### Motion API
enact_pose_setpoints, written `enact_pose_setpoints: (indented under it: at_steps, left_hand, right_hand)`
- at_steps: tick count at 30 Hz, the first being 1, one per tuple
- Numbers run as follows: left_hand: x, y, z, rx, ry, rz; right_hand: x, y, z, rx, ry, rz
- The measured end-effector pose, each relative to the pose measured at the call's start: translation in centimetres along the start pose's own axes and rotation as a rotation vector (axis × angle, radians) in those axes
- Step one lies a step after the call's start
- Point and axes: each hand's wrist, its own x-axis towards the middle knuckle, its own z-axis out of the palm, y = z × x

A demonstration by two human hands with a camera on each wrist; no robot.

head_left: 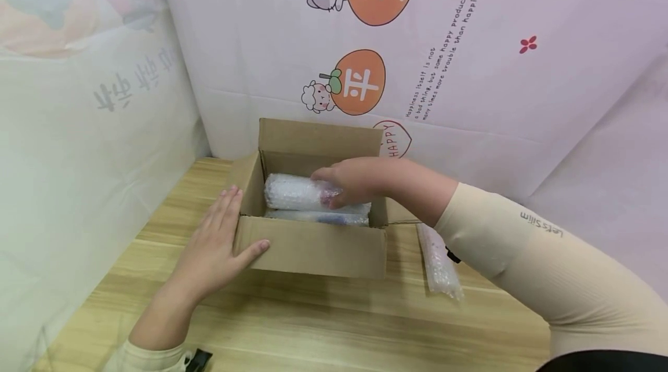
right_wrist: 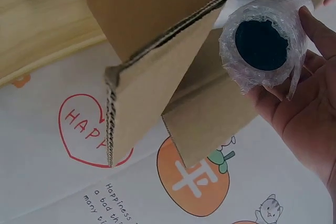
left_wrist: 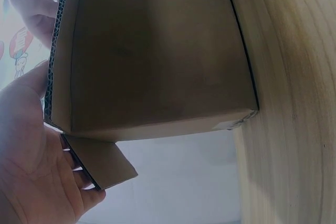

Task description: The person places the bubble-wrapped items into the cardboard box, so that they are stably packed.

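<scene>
An open cardboard box (head_left: 310,247) stands on the wooden table with its flaps spread. My right hand (head_left: 349,182) reaches in from the right and grips a bubble-wrapped cylinder (head_left: 292,191). In the right wrist view, thumb and fingers curl round the wrap, and a dark round end (right_wrist: 262,45) shows. A second bubble-wrapped item (head_left: 313,217) lies in the box beside the cylinder, towards the front flap. My left hand (head_left: 216,239) rests on the box's front left corner, fingers straight along the left flap and thumb on the front flap; the left wrist view shows its fingers behind a flap (left_wrist: 102,161).
Right of the box, another bubble-wrapped piece (head_left: 439,262) lies on the table (head_left: 334,325), partly under the right forearm. A printed white cloth (head_left: 235,42) hangs behind the box, and a pale sheet (head_left: 78,157) hangs at the left.
</scene>
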Motion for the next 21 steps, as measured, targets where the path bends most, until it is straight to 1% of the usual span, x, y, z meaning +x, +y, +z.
enact_pose_setpoints:
  at_steps: [4, 9, 15, 21]
  left_hand:
    - [0.1, 0.0, 0.0, 0.003, 0.000, 0.000]
    - [0.0, -0.1, -0.1, -0.001, 0.000, 0.000]
    - [0.0, -0.1, -0.1, -0.007, -0.009, -0.006]
    - [0.1, -0.2, -0.1, -0.009, -0.006, -0.004]
  right_hand:
    - [0.5, 0.0, 0.2, -0.011, 0.004, -0.006]
    - [1.6, -0.1, 0.3, -0.022, -0.004, -0.014]
    - [2.7, -0.4, 0.4, -0.055, -0.038, 0.006]
    - [3.4, -0.6, 0.2, -0.040, -0.060, 0.031]
